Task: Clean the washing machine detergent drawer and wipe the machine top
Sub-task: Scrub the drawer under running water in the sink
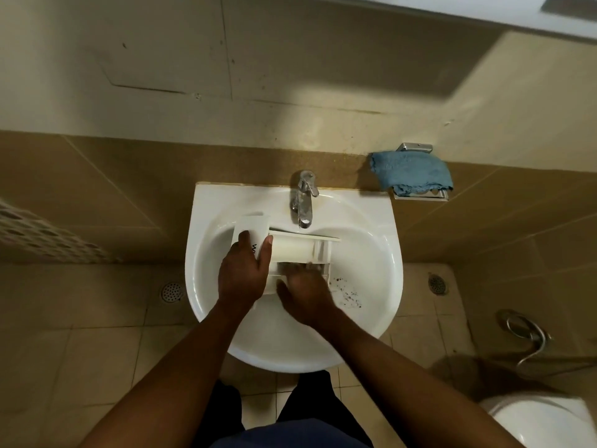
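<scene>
A white detergent drawer [295,248] lies across the bowl of a white sink [371,270], under the chrome tap [303,198]. My left hand [244,270] grips the drawer's front panel at its left end. My right hand [305,291] is blurred; its fingers reach into the drawer's near compartment, and whether they hold anything is hidden. Dark specks of dirt [347,291] lie on the sink bowl to the right of the drawer. A blue cloth [412,173] hangs on a metal wall holder to the right of the sink.
A tiled wall rises behind the sink. A toilet [539,421] stands at the lower right with a spray hose [529,337] above it. Floor drains [172,291] sit on either side of the sink. A perforated basket [42,237] shows at the left edge.
</scene>
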Motion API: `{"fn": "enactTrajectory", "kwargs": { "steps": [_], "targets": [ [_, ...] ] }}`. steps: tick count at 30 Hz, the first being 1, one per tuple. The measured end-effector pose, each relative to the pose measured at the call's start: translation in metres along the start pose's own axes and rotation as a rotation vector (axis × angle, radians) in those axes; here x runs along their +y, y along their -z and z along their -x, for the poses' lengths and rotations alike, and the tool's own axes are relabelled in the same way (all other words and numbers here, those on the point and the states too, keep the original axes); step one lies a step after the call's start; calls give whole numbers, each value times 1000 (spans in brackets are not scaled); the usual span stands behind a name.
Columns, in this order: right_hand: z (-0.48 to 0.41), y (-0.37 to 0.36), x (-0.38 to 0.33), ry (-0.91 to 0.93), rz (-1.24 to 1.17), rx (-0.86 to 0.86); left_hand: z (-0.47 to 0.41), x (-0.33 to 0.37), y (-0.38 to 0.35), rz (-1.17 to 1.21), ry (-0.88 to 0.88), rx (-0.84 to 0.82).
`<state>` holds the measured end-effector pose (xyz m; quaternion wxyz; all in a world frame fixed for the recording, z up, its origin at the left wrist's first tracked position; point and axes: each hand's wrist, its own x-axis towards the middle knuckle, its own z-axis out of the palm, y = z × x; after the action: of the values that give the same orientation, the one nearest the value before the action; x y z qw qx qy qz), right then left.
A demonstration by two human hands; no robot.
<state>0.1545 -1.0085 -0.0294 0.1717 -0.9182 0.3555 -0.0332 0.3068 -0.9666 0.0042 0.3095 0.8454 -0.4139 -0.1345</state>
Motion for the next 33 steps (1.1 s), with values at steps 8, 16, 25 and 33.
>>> {"fn": "enactTrajectory", "kwargs": {
  "steps": [8, 16, 25, 33],
  "targets": [
    [23, -14, 25, -10, -58, -26, 0, 3, 2, -2, -1, -7],
    [-48, 52, 30, -646, -945, 179, 1, 2, 2, -3, -1, 21],
    [-102, 80, 50, -879, -1658, -210, 1, -2, -2, -34, -27, 65],
    [-110, 78, 37, -848, -2108, -190, 1, -1, -3, -23, -14, 43]
  ]
}}
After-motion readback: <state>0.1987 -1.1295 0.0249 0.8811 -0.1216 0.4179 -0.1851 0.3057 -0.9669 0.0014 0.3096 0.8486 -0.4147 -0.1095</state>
